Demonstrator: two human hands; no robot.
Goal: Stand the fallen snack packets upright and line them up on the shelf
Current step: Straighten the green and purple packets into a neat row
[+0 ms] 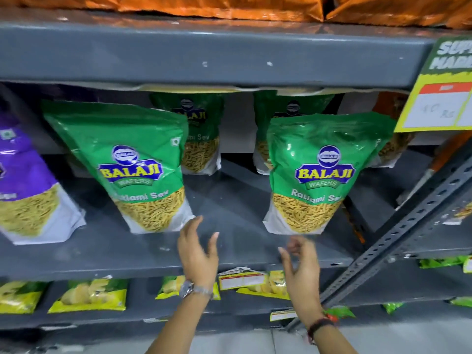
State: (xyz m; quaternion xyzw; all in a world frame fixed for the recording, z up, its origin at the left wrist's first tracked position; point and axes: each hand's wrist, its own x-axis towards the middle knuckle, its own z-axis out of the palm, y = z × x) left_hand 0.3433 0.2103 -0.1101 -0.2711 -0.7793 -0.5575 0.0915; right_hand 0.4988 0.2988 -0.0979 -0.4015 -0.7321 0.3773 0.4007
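Above the left grip [198,251], a green packet [127,164] reads "BALAJI WAFERS Ratlami Sev". The packet above the right grip [301,264] [324,172] reads the same. The hanging sign [444,80] shows "SUP… MAR…".

Dim shelf interior, glossy glare, soft blur, edges bowed

A shop: grey metal shelves [204,54] stocked with rows of branded snack packets [314,172], and a yellow price tag [439,106] hanging at upper right.
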